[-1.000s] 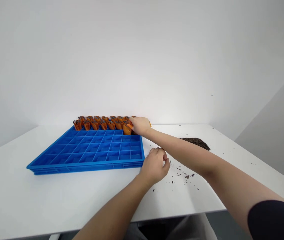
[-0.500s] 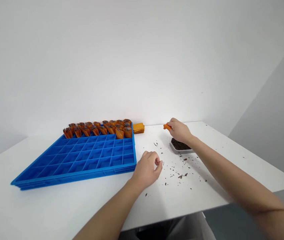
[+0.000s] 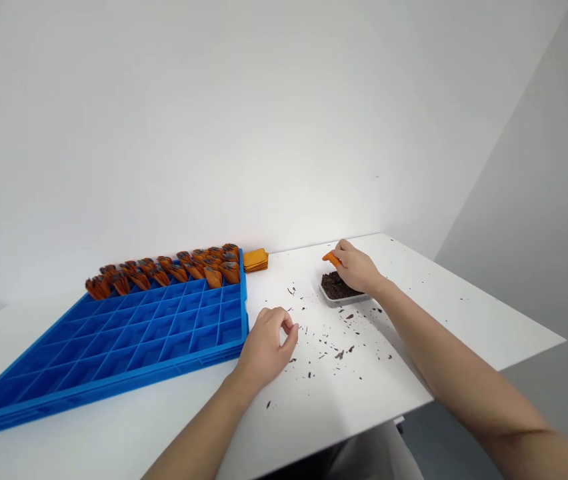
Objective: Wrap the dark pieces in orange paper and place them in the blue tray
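Note:
My right hand [image 3: 359, 268] is closed around a small orange tool [image 3: 333, 259], whose lower end I cannot see. It hovers over a light shallow dish [image 3: 347, 301] filled with dark crumbly soil [image 3: 337, 285]. Resting low over the table, my left hand [image 3: 267, 347] has its fingers curled and the thumb near the index finger, with nothing visible in it. Close to its left side is a blue compartment tray [image 3: 129, 363]. Orange paper packets [image 3: 214, 275] stand upright in the tray's back rows, several with dark contents at their tops.
A stack of flat orange packets [image 3: 255, 260] lies beside the tray's back right corner. Dark soil crumbs [image 3: 340, 355] are scattered over the white table [image 3: 314, 400] in front of the dish. A white wall [image 3: 284, 133] rises behind, and the table's edge is near me.
The view has turned to the right, so everything sits further left in it. My right hand still holds the orange tool above the dish, which shows more soil. My left hand stays curled.

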### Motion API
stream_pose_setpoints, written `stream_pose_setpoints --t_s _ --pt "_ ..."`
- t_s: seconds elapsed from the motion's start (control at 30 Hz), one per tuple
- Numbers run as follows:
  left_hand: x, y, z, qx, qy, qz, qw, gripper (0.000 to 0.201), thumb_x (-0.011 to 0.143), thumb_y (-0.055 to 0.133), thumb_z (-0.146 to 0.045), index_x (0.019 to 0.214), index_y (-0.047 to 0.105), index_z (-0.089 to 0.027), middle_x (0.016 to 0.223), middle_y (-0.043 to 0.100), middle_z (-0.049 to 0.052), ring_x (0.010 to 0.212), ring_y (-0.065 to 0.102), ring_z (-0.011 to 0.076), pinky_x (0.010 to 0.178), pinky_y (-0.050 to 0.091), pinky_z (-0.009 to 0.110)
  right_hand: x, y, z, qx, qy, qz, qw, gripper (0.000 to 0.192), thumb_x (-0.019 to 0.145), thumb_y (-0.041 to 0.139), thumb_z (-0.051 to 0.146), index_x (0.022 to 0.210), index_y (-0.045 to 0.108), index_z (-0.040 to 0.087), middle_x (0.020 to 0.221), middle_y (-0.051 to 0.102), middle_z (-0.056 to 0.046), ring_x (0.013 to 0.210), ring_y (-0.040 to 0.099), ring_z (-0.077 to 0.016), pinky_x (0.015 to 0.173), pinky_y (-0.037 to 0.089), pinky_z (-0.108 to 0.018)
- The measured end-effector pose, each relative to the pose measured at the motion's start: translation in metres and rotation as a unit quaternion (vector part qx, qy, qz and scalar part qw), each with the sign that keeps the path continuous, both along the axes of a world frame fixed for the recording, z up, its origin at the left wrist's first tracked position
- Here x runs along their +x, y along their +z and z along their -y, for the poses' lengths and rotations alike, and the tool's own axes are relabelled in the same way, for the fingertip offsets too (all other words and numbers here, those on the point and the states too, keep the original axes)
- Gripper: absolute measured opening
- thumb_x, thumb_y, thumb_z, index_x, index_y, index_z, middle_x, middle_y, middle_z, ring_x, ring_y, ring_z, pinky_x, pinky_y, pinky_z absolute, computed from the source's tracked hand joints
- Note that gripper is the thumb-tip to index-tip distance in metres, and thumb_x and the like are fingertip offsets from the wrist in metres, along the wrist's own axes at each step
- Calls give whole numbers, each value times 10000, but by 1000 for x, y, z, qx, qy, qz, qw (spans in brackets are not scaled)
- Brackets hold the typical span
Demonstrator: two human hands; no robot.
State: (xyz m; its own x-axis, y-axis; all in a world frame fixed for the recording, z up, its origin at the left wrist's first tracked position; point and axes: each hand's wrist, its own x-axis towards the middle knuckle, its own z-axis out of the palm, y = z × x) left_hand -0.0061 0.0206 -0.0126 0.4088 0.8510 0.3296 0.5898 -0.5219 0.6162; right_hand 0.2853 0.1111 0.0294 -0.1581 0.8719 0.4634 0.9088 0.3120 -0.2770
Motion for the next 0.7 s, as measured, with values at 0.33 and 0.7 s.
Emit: stream_pose_setpoints --t_s 0.33,0.7 --pt "2 6 8 22 -106 2 994 104 962 572 -208 877 518 -234 896 646 23 959 583 227 826 484 380 -18 12 6 62 64 24 996 497 1137 263 405 1293 717 274 940 596 -60 709 524 -189 675 375 -330" --pt "1 7 15 61 -182 -19 981 126 933 587 -167 865 497 -223 873 621 22 976 549 219 806 468 342 -106 45 -63 -91 94 101 986 452 1119 350 506 1314 714 323 1164 738 -62 974 652 -216 826 387 -324"
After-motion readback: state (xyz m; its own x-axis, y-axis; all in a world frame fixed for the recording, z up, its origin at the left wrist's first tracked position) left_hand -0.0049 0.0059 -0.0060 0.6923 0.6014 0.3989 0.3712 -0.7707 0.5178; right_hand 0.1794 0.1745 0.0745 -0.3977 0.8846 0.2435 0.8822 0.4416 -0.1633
